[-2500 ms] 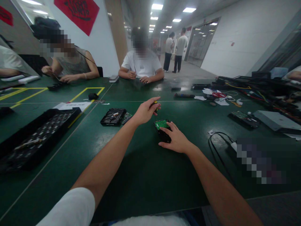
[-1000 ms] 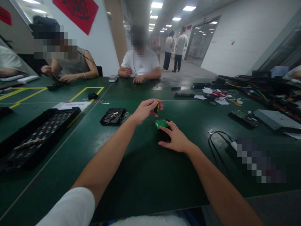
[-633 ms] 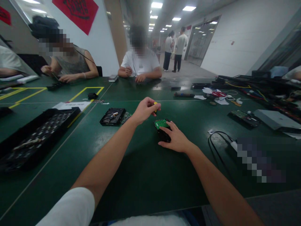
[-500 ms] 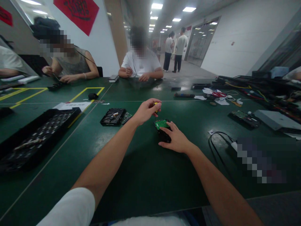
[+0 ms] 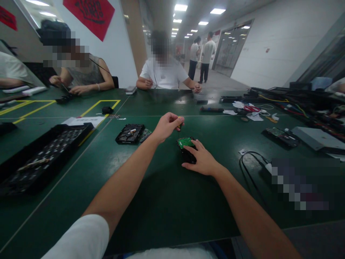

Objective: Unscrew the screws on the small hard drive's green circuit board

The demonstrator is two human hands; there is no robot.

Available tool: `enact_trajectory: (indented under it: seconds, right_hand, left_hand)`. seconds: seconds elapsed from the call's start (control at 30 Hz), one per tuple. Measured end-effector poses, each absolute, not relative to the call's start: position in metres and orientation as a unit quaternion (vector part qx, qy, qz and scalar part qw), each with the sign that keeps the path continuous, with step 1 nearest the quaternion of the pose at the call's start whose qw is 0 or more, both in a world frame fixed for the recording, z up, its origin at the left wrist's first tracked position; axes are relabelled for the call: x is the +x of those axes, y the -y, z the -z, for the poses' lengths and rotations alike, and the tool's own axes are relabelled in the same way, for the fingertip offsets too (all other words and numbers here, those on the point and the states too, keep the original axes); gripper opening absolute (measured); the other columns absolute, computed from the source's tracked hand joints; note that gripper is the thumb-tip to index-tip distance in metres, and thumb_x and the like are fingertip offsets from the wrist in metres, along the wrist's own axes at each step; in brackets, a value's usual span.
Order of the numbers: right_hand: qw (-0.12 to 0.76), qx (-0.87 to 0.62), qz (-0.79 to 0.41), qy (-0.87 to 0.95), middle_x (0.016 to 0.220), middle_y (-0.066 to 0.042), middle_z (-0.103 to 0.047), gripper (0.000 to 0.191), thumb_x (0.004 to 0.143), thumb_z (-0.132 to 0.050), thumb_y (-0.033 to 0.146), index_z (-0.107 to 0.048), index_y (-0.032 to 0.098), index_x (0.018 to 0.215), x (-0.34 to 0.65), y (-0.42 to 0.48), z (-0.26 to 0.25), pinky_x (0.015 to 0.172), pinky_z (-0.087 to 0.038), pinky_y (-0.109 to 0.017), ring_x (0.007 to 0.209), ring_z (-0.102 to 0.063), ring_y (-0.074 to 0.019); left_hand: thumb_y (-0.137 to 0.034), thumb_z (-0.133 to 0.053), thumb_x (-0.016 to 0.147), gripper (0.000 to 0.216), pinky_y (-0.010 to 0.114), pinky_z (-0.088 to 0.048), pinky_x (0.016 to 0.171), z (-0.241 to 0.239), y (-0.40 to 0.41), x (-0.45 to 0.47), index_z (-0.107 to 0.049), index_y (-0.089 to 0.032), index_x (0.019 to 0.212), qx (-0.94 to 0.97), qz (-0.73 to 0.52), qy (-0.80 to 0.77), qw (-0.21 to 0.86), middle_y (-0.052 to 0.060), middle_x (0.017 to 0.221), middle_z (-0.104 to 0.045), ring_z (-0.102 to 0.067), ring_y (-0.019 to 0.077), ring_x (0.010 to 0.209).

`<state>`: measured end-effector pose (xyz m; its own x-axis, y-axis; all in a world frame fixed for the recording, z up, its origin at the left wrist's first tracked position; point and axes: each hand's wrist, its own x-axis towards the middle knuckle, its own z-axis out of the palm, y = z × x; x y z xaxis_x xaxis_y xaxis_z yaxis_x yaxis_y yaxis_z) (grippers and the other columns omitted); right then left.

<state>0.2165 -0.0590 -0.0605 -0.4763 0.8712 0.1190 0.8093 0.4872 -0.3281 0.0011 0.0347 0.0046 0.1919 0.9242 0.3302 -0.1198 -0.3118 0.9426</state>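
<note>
A small black hard drive (image 5: 185,148) with a green circuit board facing up lies on the green table (image 5: 161,194). My right hand (image 5: 202,161) rests on its near right side and holds it down, fingers curled over the edge. My left hand (image 5: 166,126) hovers just above and behind the drive, fingers pinched round the yellow-and-black handle of a small screwdriver (image 5: 179,123). The tool's tip is hidden behind my fingers.
A black opened drive casing (image 5: 130,133) lies to the left, a long black tray (image 5: 37,158) of parts farther left. Cables (image 5: 250,162) and boards (image 5: 280,136) lie at the right. Two seated people work across the table; two more stand in the corridor.
My left hand has turned the screwdriver between its fingers, staying above the drive. My right hand has not moved. The person opposite has reached one arm out to the right.
</note>
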Motion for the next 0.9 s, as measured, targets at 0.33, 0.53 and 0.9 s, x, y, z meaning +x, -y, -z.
enact_trajectory:
  seconds: [0.33,0.53,0.9]
  right_hand:
    - [0.145,-0.49,-0.118,0.852,0.167,-0.015,-0.029,0.091,0.081,-0.066,0.078,-0.048,0.028,0.155,0.217,0.059,0.061,0.124,-0.026,-0.063,0.157,-0.018,-0.0441]
    - [0.14,-0.492,-0.122,0.851,0.167,-0.016,-0.029,0.091,0.082,-0.065,0.079,-0.047,0.027,0.155,0.217,0.059,0.061,0.124,-0.027,-0.062,0.157,-0.016,-0.0435]
    - [0.139,-0.493,-0.11,0.852,0.167,-0.015,-0.03,0.092,0.081,-0.063,0.081,-0.048,0.028,0.155,0.217,0.059,0.062,0.125,-0.025,-0.063,0.157,-0.018,-0.0449]
  left_hand:
    - [-0.049,-0.065,0.096,0.036,0.022,-0.052,0.06,0.001,-0.047,-0.009,-0.073,-0.015,0.105,0.557,-0.537,-0.303,0.556,0.009,0.09,-0.07,-0.068,0.0161,0.084]
    - [-0.049,-0.074,0.089,0.034,0.023,-0.055,0.059,0.004,-0.049,-0.01,-0.07,-0.015,0.093,0.561,-0.563,-0.327,0.512,0.007,0.089,-0.069,-0.065,0.0146,0.079]
    - [-0.045,-0.084,0.08,0.041,0.02,-0.052,0.055,-0.002,-0.034,0.003,-0.059,-0.018,0.098,0.61,-0.535,-0.32,0.489,0.003,0.082,-0.068,-0.066,0.0143,0.076]
